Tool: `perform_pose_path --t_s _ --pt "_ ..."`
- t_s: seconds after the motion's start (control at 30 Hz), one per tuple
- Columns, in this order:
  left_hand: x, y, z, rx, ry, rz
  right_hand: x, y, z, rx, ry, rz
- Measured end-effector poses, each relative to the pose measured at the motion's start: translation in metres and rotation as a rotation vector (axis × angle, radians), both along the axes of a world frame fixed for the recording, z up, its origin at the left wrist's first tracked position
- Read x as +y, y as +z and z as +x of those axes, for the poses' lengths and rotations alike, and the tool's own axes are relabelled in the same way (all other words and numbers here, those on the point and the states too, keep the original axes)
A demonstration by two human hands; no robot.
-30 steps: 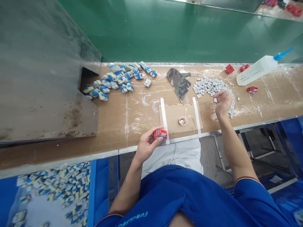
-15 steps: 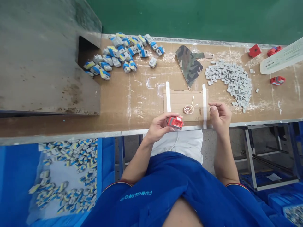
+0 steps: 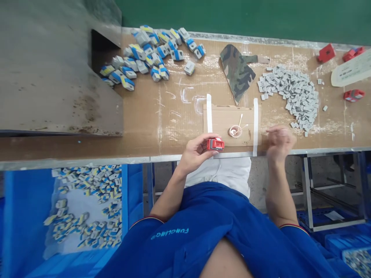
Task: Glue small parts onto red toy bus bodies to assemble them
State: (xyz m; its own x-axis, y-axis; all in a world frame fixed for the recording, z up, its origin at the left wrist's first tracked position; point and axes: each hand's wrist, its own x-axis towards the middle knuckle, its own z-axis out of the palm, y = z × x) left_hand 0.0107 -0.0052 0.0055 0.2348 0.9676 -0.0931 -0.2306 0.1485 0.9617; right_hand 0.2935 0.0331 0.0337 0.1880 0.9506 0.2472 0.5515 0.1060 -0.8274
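Note:
Between the thumb and fingers of my left hand is a small red toy vehicle body with grey and white marks. It is held just over the table's front edge. My right hand is raised right of the taped cardboard piece, smeared by motion, so its fingers do not show clearly. On that cardboard stands a small round cup with thin white-tipped sticks in it. Past my right hand lies a heap of small light-grey plastic pieces.
Blue, yellow and grey toy parts lie beside a metal housing at left. A camouflage-patterned scrap lies behind the cardboard. Red parts and a translucent bottle are at right. A blue crate holds similar parts below.
My right hand has moved to the right, away from the cardboard, and is now blurred. My left hand still holds the red toy vehicle body. The camera view has shifted slightly.

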Motion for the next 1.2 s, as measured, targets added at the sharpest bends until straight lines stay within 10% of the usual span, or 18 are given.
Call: perform_pose_path --t_s 0.13,0.3,0.47,0.6,0.8,1.0,1.2 --pt "-0.005 -0.003 -0.019 0.013 0.080 0.011 0.039 0.056 -0.009 0.062 -0.016 0.283" --pt "-0.007 -0.007 -0.028 -0.021 0.177 0.009 0.129 0.110 -0.092 -0.390 0.464 0.266" --pt "-0.007 -0.007 -0.024 -0.075 0.162 -0.002 0.226 0.061 -0.178 -0.689 0.717 -0.077" --pt "-0.009 -0.007 -0.024 -0.092 0.127 -0.011 0.252 0.027 -0.199 -0.809 0.778 -0.181" --pt "-0.008 -0.007 -0.026 -0.118 0.097 -0.011 0.226 0.057 -0.166 -0.688 0.697 -0.142" --pt "-0.004 -0.003 -0.028 -0.123 0.057 0.016 0.128 0.126 -0.053 -0.553 0.556 0.003" --pt "0.000 -0.002 -0.029 -0.102 0.026 0.013 0.053 0.087 0.052 -0.741 0.292 -0.245"
